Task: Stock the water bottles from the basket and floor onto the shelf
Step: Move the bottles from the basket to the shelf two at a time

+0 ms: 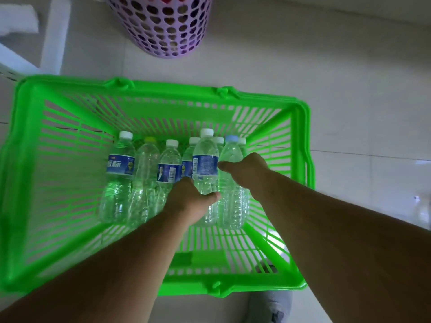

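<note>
A green plastic basket [300, 141] stands on the tiled floor below me with several clear water bottles lying side by side in it. My left hand [190, 199] is closed around the lower half of a white-capped bottle with a blue label [205, 159], which sits raised above the others. My right hand [245, 170] wraps around the neighbouring blue-capped clear bottle [231, 151], whose base shows under my wrist. To the left lie a blue-labelled bottle [119, 169], a yellow-green-capped one [145, 164] and another white-capped one [169, 169].
A lilac perforated hamper [163, 29] stands beyond the basket. A white frame [54, 36] is at the top left. Something clear and blurred lies on the floor at the right edge [421, 212]. A grey slipper [270, 306] is by the basket's near rim.
</note>
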### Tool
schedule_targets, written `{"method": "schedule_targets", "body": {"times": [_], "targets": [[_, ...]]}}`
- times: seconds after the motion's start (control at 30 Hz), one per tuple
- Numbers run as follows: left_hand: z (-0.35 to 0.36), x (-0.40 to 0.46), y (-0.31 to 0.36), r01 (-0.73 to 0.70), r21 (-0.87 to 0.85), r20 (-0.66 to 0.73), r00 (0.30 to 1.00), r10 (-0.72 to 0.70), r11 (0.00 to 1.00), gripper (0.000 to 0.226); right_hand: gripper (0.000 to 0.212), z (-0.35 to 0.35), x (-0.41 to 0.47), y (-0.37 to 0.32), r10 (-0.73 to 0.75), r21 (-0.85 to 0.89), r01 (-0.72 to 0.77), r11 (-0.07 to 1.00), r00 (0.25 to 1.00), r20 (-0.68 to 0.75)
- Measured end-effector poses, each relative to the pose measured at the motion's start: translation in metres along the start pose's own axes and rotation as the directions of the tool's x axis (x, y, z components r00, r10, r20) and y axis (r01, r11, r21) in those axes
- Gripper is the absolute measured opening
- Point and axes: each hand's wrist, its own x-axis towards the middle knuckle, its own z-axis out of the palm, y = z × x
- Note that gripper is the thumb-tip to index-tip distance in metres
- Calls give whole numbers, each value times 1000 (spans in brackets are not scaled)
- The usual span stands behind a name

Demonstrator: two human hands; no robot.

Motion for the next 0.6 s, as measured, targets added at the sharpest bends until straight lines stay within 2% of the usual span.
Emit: {"method": "schedule_targets", "body": {"times": [0.07, 0.2, 0.37, 0.53, 0.6], "targets": [[-2, 2, 0, 25, -9, 4, 1000, -24, 1000, 87, 51, 0, 0, 2, -13, -20, 12, 1000, 1000, -22], [-11, 1, -9, 64, -88, 6, 998, -64, 994, 47, 51, -1, -8, 4, -80, -103, 75, 992, 996, -45], [-41, -39, -18, 64, -248, 35, 998, -57, 967, 70, 49, -13, -41, 1, -247, -99, 238, 966, 964, -95], [-94, -117, -5, -35, -320, -77, 997, 10, 947, 37, 36, -47, -114, -31, -426, -98, 417, 904, 899, -101], [-118, -160, 6, -81, -357, -116, 992, 42, 931, 32, 36, -71, -155, -48, -471, -86, 464, 882, 876, -104]]}}
